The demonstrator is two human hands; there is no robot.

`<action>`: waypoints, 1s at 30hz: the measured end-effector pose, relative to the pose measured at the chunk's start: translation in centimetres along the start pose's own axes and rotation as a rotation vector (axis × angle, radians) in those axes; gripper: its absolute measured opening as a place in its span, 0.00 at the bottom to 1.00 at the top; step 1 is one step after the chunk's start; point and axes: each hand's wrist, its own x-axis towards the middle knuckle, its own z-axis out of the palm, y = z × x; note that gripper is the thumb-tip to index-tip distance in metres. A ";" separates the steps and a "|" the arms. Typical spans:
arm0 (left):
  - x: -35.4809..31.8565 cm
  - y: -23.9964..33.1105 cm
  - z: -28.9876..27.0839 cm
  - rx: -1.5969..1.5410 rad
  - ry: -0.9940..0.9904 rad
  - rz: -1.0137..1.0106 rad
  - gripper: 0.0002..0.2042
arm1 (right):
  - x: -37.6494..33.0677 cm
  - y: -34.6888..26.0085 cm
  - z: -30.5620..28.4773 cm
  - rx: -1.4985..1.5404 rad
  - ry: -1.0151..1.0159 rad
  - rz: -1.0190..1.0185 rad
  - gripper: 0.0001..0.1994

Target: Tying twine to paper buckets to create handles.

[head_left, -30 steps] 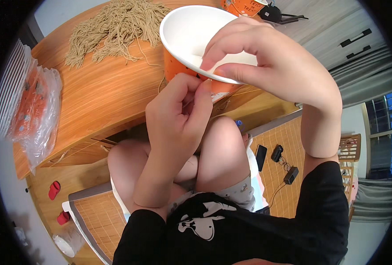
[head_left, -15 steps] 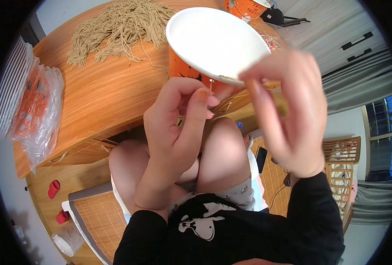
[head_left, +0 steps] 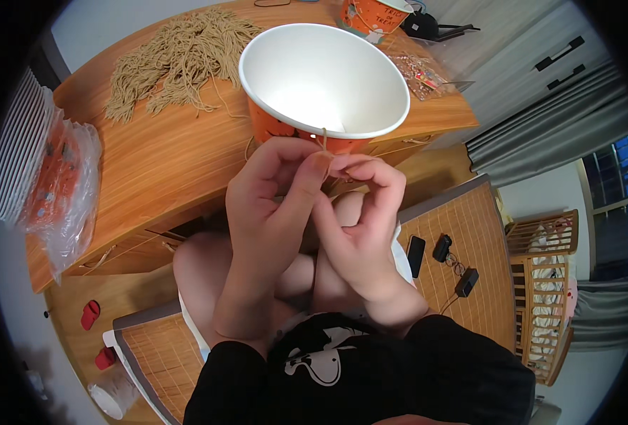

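An orange paper bucket point(head_left: 324, 78) with a white inside sits tilted toward me at the near edge of the wooden table point(head_left: 179, 170). A thin tan cord point(head_left: 322, 141) comes out of a hole just under its rim. My left hand point(head_left: 275, 205) and my right hand point(head_left: 360, 219) meet right below the bucket, fingertips pressed together and pinching that cord. Both hands hover over my bare knees.
A heap of tan cords point(head_left: 179, 57) lies on the far left of the table. A stack of white plates point(head_left: 13, 152) and a plastic bag with orange items point(head_left: 62, 180) sit at the left edge. A second orange bucket point(head_left: 377, 14) stands behind. Dark devices point(head_left: 441, 258) lie on a woven mat.
My right hand came off the bucket's rim, swung out to the right, then came back down to join the left hand at the cord. The bucket's opening now faces me.
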 end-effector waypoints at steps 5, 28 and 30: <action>0.0 0.3 0.4 -0.082 0.013 -0.008 0.04 | -0.4 -0.6 -0.1 0.368 -0.015 0.174 0.24; 1.1 -0.8 -0.6 -0.170 -0.008 -0.162 0.05 | -1.1 -0.5 -1.2 0.081 -0.146 0.144 0.13; 1.1 -1.1 -0.9 -0.170 -0.012 -0.153 0.05 | -0.3 -0.4 -1.3 0.099 -0.088 0.018 0.15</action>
